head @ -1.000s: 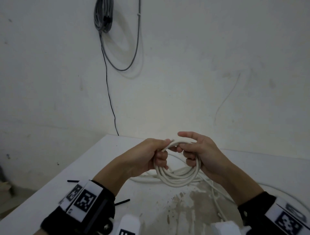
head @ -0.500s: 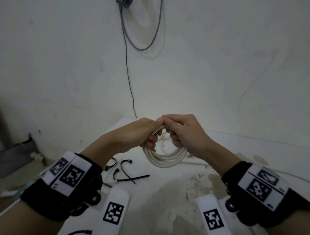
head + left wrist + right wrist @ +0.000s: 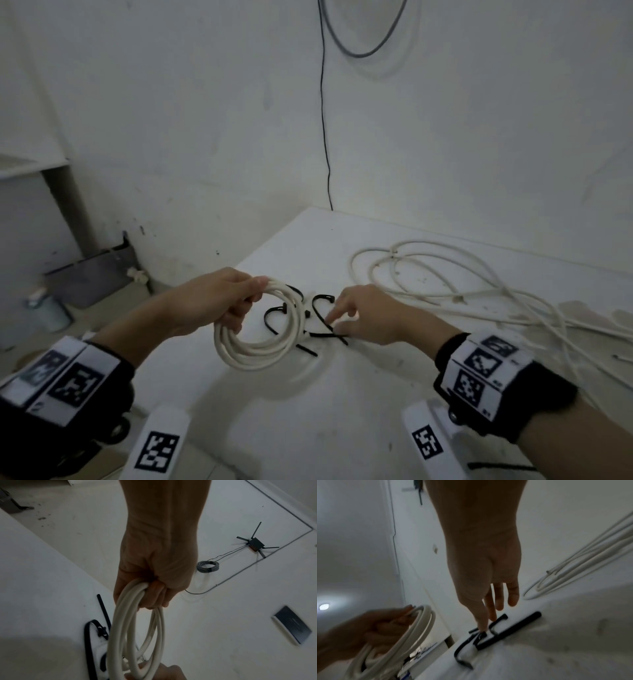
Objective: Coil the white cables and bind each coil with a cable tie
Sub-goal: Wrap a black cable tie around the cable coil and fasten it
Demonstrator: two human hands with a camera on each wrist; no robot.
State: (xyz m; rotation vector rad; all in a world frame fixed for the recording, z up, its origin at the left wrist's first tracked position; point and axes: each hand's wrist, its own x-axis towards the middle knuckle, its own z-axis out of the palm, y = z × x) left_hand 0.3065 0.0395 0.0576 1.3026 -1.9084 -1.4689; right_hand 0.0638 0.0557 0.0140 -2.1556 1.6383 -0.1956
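Note:
My left hand [image 3: 246, 301] grips the top of a white cable coil [image 3: 253, 359] of several turns, held just above the white table [image 3: 308, 394]. The same grip shows in the left wrist view on the coil [image 3: 123, 628]. Black cable ties [image 3: 323, 297] lie on the table just right of the coil. My right hand [image 3: 337, 318] is lowered over them with fingers extended. In the right wrist view its index fingertip [image 3: 482, 627] touches the cable ties [image 3: 518, 623]. A loose white cable [image 3: 411, 242] sprawls over the table's right side.
The table's left edge runs close beside the coil, with floor and a grey tray [image 3: 89, 274] below. A thin black wire [image 3: 323, 137] and a grey cable [image 3: 359, 54] hang on the wall behind. A router [image 3: 255, 545] is fixed to the wall.
My right hand has let go of the coil and dropped to the black ties on the table. My left hand now holds the coil alone, lower and further left.

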